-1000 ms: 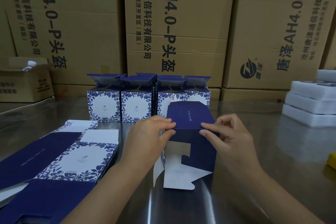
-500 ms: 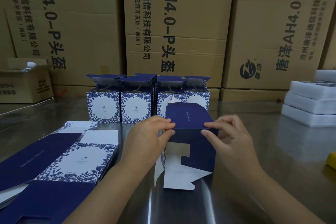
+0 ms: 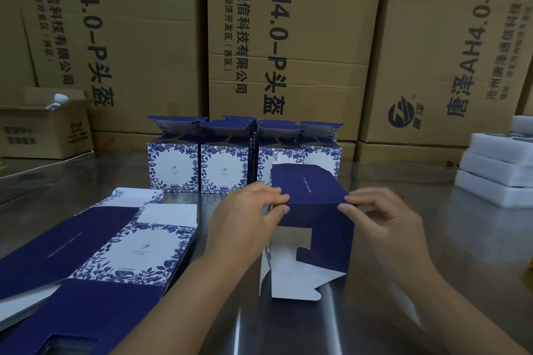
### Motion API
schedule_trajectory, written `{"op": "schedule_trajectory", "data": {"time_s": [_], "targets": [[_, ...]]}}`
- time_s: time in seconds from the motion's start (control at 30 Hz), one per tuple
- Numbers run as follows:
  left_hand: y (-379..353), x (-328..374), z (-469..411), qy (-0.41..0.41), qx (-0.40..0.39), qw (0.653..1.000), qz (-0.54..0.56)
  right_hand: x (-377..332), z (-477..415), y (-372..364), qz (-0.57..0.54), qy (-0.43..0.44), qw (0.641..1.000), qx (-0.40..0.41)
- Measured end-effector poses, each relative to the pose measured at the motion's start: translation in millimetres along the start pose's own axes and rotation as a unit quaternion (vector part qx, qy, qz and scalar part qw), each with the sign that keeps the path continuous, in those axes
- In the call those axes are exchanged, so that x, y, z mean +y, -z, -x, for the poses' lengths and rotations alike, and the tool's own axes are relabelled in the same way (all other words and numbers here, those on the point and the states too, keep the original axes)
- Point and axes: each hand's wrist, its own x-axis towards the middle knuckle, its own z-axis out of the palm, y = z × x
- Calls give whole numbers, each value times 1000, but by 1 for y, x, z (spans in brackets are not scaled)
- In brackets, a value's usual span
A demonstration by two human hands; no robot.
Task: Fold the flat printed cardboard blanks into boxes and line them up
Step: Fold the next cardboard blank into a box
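Note:
A half-formed navy box blank (image 3: 313,210) stands on the steel table (image 3: 432,239) in front of me, with white bottom flaps splayed toward me. My left hand (image 3: 248,216) pinches its left top corner and my right hand (image 3: 383,219) pinches its right top corner. Behind it, several folded blue-and-white floral boxes (image 3: 225,167) stand side by side with their top flaps up. A stack of flat printed blanks (image 3: 95,256) lies at the near left.
Large brown shipping cartons (image 3: 288,37) wall off the back of the table. A small open carton (image 3: 43,130) sits at the far left. White foam trays (image 3: 496,167) are stacked at the right edge. Something yellow (image 3: 530,264) shows at the far right.
Both hands keep their pinch on the box's top edge; the box has barely shifted, its top panel settling slightly lower and squarer.

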Motion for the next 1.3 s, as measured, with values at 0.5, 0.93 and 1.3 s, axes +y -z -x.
{"op": "schedule_trajectory", "data": {"time_s": [0.5,0.93,1.3], "targets": [[-26,-12,12,215,-30,930,298,18,-1,8,36,-61,997,19],[-52,-19,19,266,-110,893,347,48,0,14,39,-326,944,-20],[-32,-13,17,122,-26,915,383,34,7,0,-54,-338,925,-167]]}}
